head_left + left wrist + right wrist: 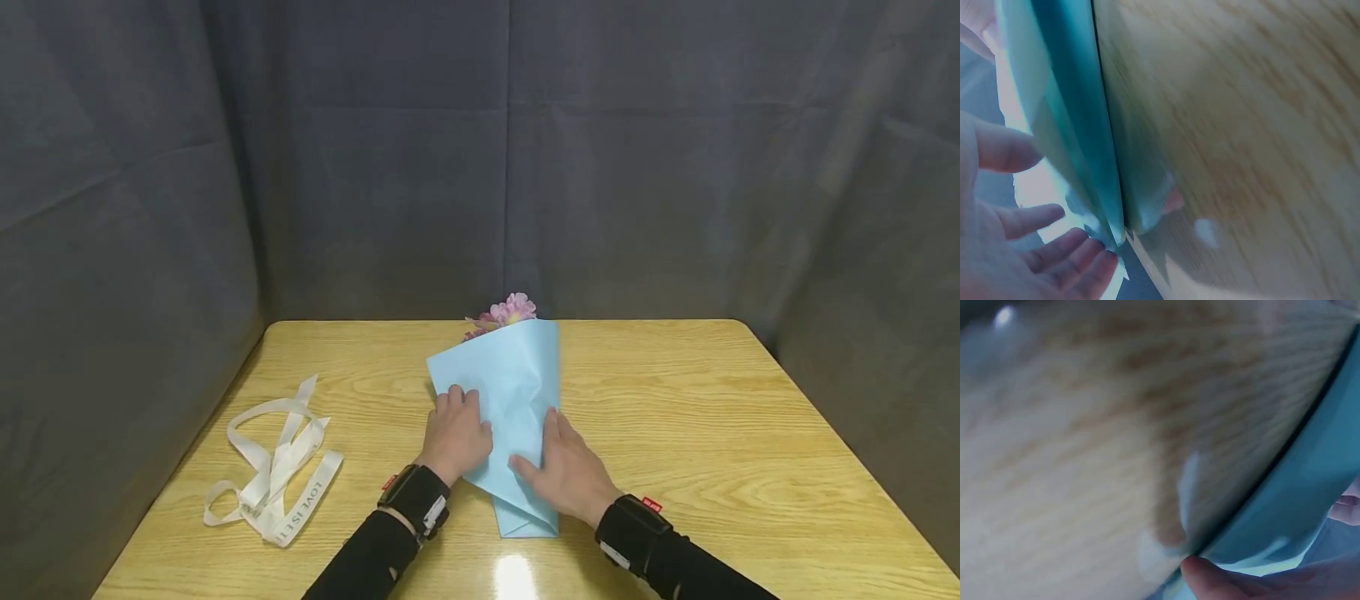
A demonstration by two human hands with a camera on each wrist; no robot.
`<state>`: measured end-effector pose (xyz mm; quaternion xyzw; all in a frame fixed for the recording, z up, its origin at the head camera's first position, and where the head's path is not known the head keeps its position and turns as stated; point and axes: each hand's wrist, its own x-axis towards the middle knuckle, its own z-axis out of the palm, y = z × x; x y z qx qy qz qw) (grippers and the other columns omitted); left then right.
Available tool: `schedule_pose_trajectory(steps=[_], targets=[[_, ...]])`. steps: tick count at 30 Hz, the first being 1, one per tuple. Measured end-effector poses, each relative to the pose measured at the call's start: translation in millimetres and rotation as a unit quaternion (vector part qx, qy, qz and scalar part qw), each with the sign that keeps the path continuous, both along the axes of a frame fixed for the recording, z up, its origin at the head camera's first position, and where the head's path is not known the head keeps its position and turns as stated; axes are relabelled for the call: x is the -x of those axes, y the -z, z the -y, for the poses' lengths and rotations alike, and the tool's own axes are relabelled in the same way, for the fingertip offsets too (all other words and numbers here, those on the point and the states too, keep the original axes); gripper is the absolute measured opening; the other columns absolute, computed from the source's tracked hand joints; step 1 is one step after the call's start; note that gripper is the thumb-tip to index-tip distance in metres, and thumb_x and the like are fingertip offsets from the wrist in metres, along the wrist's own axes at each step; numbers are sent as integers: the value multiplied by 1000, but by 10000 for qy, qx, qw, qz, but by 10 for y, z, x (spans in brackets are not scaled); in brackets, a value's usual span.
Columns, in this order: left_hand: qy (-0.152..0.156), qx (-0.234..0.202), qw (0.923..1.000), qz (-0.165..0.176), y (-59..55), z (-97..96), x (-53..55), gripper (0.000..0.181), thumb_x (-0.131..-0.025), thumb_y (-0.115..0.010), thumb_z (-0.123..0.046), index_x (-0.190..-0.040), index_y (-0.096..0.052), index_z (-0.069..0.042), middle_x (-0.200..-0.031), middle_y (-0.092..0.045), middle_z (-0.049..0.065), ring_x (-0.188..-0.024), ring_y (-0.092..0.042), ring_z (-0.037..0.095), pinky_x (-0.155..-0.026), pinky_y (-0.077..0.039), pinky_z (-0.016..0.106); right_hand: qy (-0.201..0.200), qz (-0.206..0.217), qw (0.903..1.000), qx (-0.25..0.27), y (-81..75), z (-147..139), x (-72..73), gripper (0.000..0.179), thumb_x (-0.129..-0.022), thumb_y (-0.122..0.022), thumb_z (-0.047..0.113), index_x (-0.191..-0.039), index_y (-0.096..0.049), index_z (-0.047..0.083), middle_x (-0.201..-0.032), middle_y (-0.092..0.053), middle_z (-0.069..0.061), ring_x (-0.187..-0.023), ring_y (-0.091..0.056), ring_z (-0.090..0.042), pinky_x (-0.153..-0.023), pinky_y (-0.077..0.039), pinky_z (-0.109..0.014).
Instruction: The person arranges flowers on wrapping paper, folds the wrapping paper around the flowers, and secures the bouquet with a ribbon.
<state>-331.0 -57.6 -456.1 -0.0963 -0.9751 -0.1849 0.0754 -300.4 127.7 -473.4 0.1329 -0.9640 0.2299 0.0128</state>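
Your left grip (454, 433) and right grip (572, 477) lay unclenched on the paper (513, 371); lifting either probably risked unwrapping.

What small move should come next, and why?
Probably draw the left side of the blue paper inward with the left hand while the right hand steadies the other: the far left corner juts out beyond the pink flowers, and each hand touches one side.

Black fabric is making up the left sleeve (366, 557) and right sleeve (705, 571). A bulky black left wristband (411, 493) is showing a red tag (388, 482) on its outer edge and a whitish label (434, 511) on its inner side; the matching right wristband (633, 532) is carrying another red tag (652, 504) and whitish label (615, 555).
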Motion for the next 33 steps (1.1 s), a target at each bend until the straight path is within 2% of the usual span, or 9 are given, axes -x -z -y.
schedule_pose_trajectory(steps=[3, 7, 13, 16, 19, 23, 26, 29, 33], targets=[[-254, -90, 9996, 23, 5, -15, -2, 38, -97, -62, -21, -124, -58, 6, -112, -50, 18, -104, -46, 34, -81, -45, 47, -231, -261, 9992, -171, 16, 23, -8, 91, -97, -62, 50, -156, -25, -8, -159, -26, -34, -145, -33, -46, -109, -40, -55], [-390, -89, 9992, 69, 37, -17, -2, 38, -98, -61, -22, -125, -59, 5, -114, -51, 19, -109, -47, 36, -85, -45, 51, -434, -420, 9973, -413, 32, 55, -24, 87, -97, -62, 49, -158, -27, -3, -160, -24, -32, -146, -30, -48, -108, -42, -56], [-184, 96, 9996, 180, 72, -17, -2, 41, -99, -60, -22, -131, -58, 4, -119, -53, 22, -108, -50, 39, -85, -49, 52, -495, -369, 9939, -911, 26, 76, -24, 83, -98, -59, 54, -160, -30, 8, -157, -30, -33, -140, -38, -52, -100, -47, -59], [-36, 210, 9993, 313, 83, -21, -13, 47, -97, -61, -22, -135, -56, 5, -126, -53, 25, -113, -50, 41, -88, -49, 53, -426, -398, 9915, -1161, 29, 83, 6, 84, -97, -58, 57, -159, -33, 6, -154, -36, -33, -137, -42, -52, -101, -47, -59], [83, 316, 9982, 497, 94, -18, -36, 54, -96, -63, -25, -140, -53, 4, -132, -50, 27, -121, -47, 42, -95, -46, 55, -347, -448, 9902, -1274, 39, 73, 43, 85, -96, -58, 59, -156, -37, 2, -155, -37, -31, -140, -39, -51, -104, -44, -60], [132, 331, 9976, 601, 107, -9, -60, 58, -96, -64, -28, -142, -51, 4, -135, -47, 26, -127, -42, 42, -102, -41, 57, -450, -615, 9887, -1287, 74, 47, 69, 86, -95, -57, 60, -157, -36, 3, -160, -30, -28, -145, -30, -50, -111, -37, -59], [81, 276, 9986, 439, 106, -14, -56, 53, -98, -61, -25, -141, -51, 4, -133, -46, 24, -126, -40, 40, -102, -39, 55, -561, -842, 9868, -1266, 82, 40, 61, 85, -96, -57, 58, -157, -34, 3, -161, -29, -28, -146, -29, -49, -113, -35, -57], [-14, 233, 9997, 105, 96, -27, -39, 45, -98, -60, -21, -135, -54, 3, -125, -47, 22, -117, -43, 39, -95, -42, 52, -579, -1052, 9862, -1141, 58, 56, 31, 83, -96, -59, 54, -154, -38, -2, -158, -33, -29, -144, -33, -48, -112, -37, -56], [-130, 221, 9996, -151, 74, -43, -19, 40, -96, -63, -20, -129, -57, 2, -115, -49, 20, -105, -47, 37, -82, -46, 49, -754, -957, 9868, -1065, 18, 112, -16, 82, -96, -60, 53, -153, -41, -3, -156, -35, -31, -143, -34, -48, -113, -36, -55]])
